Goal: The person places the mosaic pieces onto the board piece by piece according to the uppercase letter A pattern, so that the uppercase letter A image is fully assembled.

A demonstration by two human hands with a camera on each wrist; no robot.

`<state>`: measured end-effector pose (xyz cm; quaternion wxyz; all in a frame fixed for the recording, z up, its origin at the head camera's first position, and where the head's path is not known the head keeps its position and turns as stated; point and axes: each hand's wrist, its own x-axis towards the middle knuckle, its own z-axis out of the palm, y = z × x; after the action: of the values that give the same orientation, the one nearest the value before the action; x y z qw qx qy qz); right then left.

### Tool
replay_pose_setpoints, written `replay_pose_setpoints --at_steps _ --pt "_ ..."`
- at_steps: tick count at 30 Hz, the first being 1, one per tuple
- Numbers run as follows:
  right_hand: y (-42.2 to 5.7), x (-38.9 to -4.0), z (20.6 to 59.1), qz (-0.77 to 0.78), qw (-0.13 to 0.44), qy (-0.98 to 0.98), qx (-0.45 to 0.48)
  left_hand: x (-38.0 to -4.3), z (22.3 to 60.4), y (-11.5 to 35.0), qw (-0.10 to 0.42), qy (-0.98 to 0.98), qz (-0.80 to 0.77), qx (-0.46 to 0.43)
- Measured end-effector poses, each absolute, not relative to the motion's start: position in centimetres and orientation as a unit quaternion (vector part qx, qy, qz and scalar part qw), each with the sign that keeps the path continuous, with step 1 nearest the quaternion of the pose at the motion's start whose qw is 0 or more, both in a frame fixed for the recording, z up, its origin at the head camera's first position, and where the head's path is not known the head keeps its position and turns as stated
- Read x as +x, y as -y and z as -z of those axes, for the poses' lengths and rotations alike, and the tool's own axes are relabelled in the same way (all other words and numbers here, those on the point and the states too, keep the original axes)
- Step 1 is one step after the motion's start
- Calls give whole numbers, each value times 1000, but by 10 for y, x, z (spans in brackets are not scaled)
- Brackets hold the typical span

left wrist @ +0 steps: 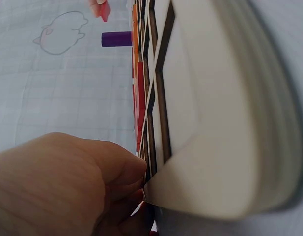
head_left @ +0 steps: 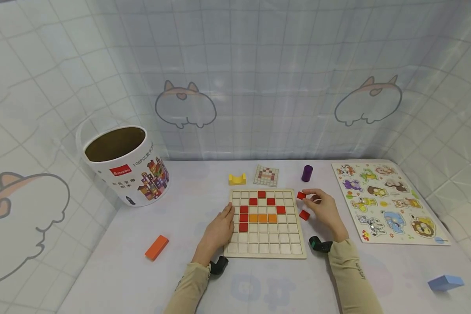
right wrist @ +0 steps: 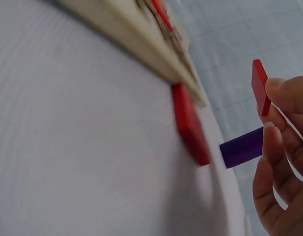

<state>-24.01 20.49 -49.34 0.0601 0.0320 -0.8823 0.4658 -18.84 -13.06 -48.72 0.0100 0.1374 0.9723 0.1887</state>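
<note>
My right hand (head_left: 322,209) pinches a small red square tile (right wrist: 260,87) between thumb and fingertips, just off the right edge of a wooden grid board (head_left: 264,249). Below that hand, another red tile (head_left: 304,215) lies on the table beside the board. My left hand (head_left: 219,229) rests along the board's left edge, its fingertips touching the rim in the left wrist view. Red tiles (head_left: 244,218) form a peaked outline in the grid, and a row of orange tiles (head_left: 262,218) crosses it. A small pattern card (head_left: 266,175) behind the board carries a similar coloured figure.
Behind the board are a yellow block (head_left: 237,179) and a purple cylinder (head_left: 307,173). A large white bucket (head_left: 141,174) and an orange block (head_left: 156,247) stand to the left. An animal puzzle board (head_left: 390,205) and a blue block (head_left: 445,283) are on the right.
</note>
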Motion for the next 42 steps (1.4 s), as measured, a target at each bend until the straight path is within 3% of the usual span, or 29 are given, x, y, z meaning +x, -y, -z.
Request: replay_pose_setpoints --at_steps 9,29,42 --pt "-195 -236 479 -477 62 874 63 -189 487 130 14 -973 -186 135" --pt "-176 -232 500 -563 -71 806 167 -190 490 130 15 -973 -189 133" --pt "-177 -232 511 -528 -82 822 194 -189 489 131 12 -972 -190 136"
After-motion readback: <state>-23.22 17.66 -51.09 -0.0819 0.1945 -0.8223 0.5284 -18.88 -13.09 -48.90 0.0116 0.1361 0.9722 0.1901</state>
